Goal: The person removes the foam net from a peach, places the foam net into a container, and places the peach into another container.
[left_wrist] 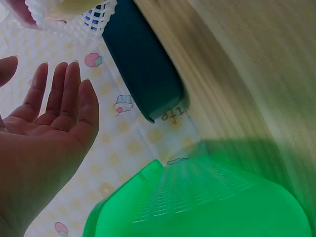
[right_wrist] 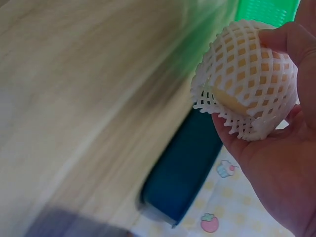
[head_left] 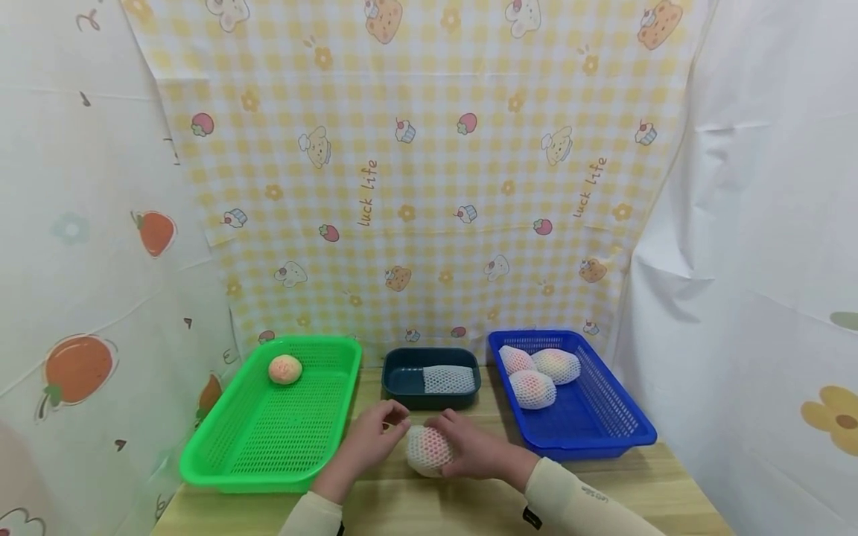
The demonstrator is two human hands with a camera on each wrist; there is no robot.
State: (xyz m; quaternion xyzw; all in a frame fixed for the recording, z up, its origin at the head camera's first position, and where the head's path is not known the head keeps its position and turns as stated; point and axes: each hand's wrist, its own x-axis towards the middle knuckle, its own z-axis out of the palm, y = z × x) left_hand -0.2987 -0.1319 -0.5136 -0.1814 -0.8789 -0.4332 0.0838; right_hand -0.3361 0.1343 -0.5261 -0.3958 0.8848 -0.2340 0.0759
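My right hand (head_left: 474, 448) grips a peach in a white foam net (head_left: 427, 451) over the near part of the table. In the right wrist view the thumb lies on one side of the netted peach (right_wrist: 247, 74) and fingers on the other; the net's open end shows some bare fruit. Just left of it is my left hand (head_left: 370, 438), holding nothing. The left wrist view shows that hand's fingers (left_wrist: 58, 94) loosely bent, apart from the net. Behind the hands, a dark teal bin (head_left: 402, 398) holds flat white foam nets (head_left: 449, 380).
To the left a green basket (head_left: 281, 432) has one bare peach (head_left: 285, 369) in its far corner. On the right, a blue basket (head_left: 583, 428) carries 3 netted peaches (head_left: 532, 389). Patterned cloth (head_left: 429, 186) hangs behind and at both sides of the wooden table (head_left: 402, 510).
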